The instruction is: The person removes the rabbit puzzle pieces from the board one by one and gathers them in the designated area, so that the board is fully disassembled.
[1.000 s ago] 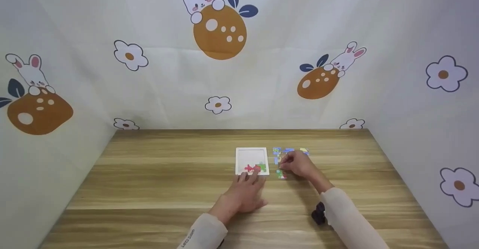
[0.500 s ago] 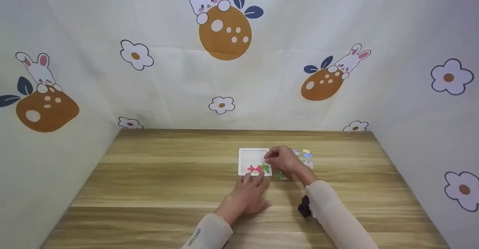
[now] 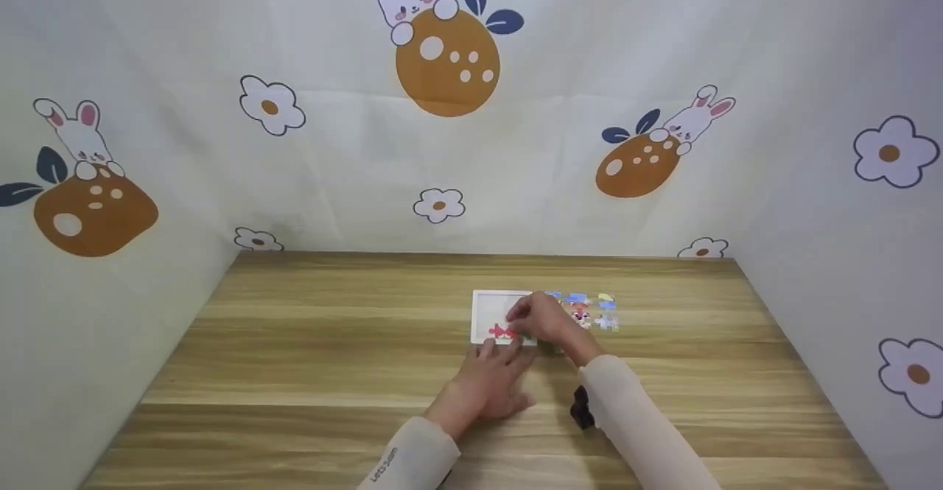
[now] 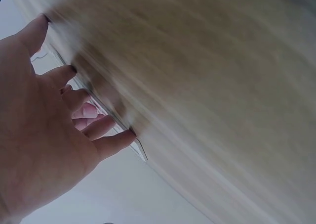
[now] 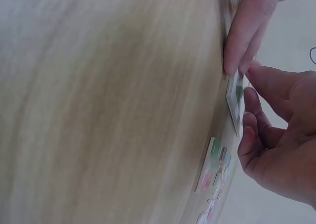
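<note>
A small white puzzle tray lies on the table, with red puzzle pieces along its near side. My left hand rests with extended, spread fingertips at the tray's near edge; the left wrist view shows those fingertips against the rim. Over the right part of the tray, my right hand has thumb and fingers brought together in a pinch on a puzzle piece, which the fingers almost wholly hide. Loose puzzle pieces lie just right of the tray, partly covered by the right hand.
The wooden table extends around the tray, most widely to the left. Patterned cloth hangs behind and at both sides. A black object sits by the right sleeve. In the right wrist view, a loose green-and-pink piece lies close to the tray.
My right hand has moved left from the loose pieces to over the tray, then lower and nearer its red pieces. The left hand has stayed at the tray's near edge.
</note>
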Demonstrator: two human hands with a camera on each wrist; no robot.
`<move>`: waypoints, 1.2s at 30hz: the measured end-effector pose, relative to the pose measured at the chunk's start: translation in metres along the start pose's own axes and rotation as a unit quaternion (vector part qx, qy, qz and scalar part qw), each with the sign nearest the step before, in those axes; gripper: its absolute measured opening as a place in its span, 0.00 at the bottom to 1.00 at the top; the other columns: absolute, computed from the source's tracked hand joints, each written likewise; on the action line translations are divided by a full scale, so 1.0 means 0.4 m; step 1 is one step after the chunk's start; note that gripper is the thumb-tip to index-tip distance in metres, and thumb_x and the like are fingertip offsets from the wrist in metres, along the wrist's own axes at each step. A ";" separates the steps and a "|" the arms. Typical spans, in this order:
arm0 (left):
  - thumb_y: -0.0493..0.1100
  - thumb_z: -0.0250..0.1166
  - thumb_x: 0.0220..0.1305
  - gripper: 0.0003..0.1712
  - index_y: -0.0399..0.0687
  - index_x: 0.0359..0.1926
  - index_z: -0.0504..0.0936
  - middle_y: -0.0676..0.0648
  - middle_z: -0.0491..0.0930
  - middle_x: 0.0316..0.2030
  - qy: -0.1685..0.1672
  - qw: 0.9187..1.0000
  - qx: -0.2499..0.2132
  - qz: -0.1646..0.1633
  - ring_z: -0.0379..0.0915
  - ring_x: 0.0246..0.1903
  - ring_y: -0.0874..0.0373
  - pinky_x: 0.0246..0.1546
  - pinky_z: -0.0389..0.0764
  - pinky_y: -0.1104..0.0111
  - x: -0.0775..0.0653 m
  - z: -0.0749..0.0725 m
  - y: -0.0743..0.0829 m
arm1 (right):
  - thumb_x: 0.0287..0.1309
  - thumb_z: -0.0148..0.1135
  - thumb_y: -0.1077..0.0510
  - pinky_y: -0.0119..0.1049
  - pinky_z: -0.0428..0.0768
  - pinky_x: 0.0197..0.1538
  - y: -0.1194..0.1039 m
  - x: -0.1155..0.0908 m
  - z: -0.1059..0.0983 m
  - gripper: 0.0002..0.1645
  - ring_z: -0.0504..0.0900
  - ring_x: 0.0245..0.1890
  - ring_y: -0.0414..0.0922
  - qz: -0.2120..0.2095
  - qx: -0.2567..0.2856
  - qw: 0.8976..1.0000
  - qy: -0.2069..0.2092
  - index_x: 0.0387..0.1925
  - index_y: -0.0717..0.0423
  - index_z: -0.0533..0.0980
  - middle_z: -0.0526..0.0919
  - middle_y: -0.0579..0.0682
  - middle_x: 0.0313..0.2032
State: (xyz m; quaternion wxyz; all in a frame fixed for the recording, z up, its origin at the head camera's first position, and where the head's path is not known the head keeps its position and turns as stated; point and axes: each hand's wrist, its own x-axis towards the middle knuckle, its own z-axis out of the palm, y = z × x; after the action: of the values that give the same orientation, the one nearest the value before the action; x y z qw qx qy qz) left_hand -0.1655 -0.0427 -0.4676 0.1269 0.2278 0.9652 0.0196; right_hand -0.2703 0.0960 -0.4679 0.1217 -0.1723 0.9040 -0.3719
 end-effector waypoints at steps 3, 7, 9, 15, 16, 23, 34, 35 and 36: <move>0.68 0.53 0.68 0.42 0.65 0.78 0.55 0.52 0.53 0.79 -0.002 1.000 -0.008 -0.001 0.51 0.76 0.39 0.73 0.60 0.42 -0.001 -0.005 0.000 | 0.56 0.68 0.67 0.34 0.81 0.40 -0.001 0.001 0.003 0.04 0.81 0.33 0.41 -0.005 -0.011 1.000 -0.001 0.34 0.60 0.86 0.89 0.52 0.33; 0.67 0.56 0.68 0.42 0.64 0.78 0.57 0.52 0.53 0.79 0.003 1.000 -0.021 -0.003 0.51 0.76 0.38 0.73 0.59 0.42 -0.002 -0.006 0.001 | 0.55 0.68 0.68 0.33 0.80 0.39 -0.001 0.003 0.003 0.04 0.80 0.32 0.41 -0.010 -0.018 1.000 -0.004 0.33 0.60 0.85 0.88 0.51 0.32; 0.67 0.56 0.68 0.42 0.65 0.78 0.57 0.52 0.53 0.79 0.002 1.000 -0.023 -0.004 0.50 0.76 0.39 0.73 0.59 0.42 -0.002 -0.007 0.002 | 0.55 0.68 0.68 0.32 0.79 0.37 0.000 0.003 0.002 0.04 0.80 0.31 0.41 -0.014 -0.013 1.000 -0.004 0.33 0.61 0.85 0.88 0.52 0.32; 0.67 0.55 0.68 0.42 0.66 0.78 0.55 0.53 0.51 0.80 -0.011 1.000 -0.024 -0.007 0.48 0.77 0.39 0.74 0.57 0.42 -0.002 -0.009 0.001 | 0.54 0.67 0.69 0.30 0.76 0.33 0.004 0.002 0.001 0.05 0.78 0.28 0.40 -0.026 -0.001 1.000 -0.005 0.33 0.61 0.85 0.88 0.53 0.31; 0.67 0.55 0.68 0.42 0.65 0.78 0.55 0.53 0.51 0.80 -0.011 1.000 -0.025 -0.007 0.47 0.77 0.39 0.74 0.57 0.42 -0.002 -0.008 0.000 | 0.53 0.68 0.69 0.29 0.76 0.33 0.005 0.002 0.001 0.05 0.77 0.28 0.39 -0.029 -0.001 1.000 -0.004 0.34 0.61 0.85 0.88 0.53 0.31; 0.67 0.56 0.67 0.42 0.65 0.78 0.57 0.54 0.53 0.79 -0.008 1.000 -0.009 -0.011 0.50 0.77 0.40 0.73 0.60 0.43 0.002 -0.008 0.002 | 0.53 0.68 0.71 0.29 0.74 0.31 0.013 0.004 0.004 0.04 0.74 0.27 0.39 -0.049 0.011 0.999 0.009 0.32 0.65 0.85 0.86 0.56 0.30; 0.66 0.58 0.67 0.42 0.65 0.77 0.58 0.52 0.52 0.80 -0.030 0.998 -0.044 -0.018 0.47 0.78 0.38 0.75 0.56 0.44 0.002 -0.021 0.002 | 0.53 0.70 0.69 0.29 0.75 0.34 0.026 0.008 0.008 0.05 0.75 0.28 0.39 -0.035 0.025 0.999 0.003 0.34 0.62 0.84 0.86 0.53 0.32; 0.66 0.58 0.67 0.42 0.65 0.77 0.58 0.52 0.52 0.80 -0.032 0.998 -0.046 -0.019 0.47 0.78 0.38 0.76 0.56 0.44 0.003 -0.022 0.002 | 0.54 0.69 0.69 0.29 0.75 0.34 0.026 0.008 0.008 0.05 0.75 0.28 0.39 -0.031 0.029 0.999 0.001 0.34 0.61 0.84 0.86 0.52 0.32; 0.65 0.59 0.67 0.42 0.65 0.77 0.58 0.51 0.52 0.80 -0.034 0.998 -0.048 -0.020 0.47 0.78 0.38 0.76 0.55 0.44 0.004 -0.023 0.001 | 0.54 0.69 0.69 0.29 0.75 0.33 0.026 0.009 0.009 0.05 0.75 0.28 0.39 -0.025 0.034 0.999 0.000 0.34 0.61 0.84 0.86 0.52 0.32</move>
State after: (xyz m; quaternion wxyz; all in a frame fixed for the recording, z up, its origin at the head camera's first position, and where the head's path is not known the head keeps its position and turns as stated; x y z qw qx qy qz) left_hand -0.1689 -0.0414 -0.4589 0.1709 0.2028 0.9626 0.0553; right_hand -0.2748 0.0992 -0.4782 0.1179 -0.1903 0.8862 -0.4057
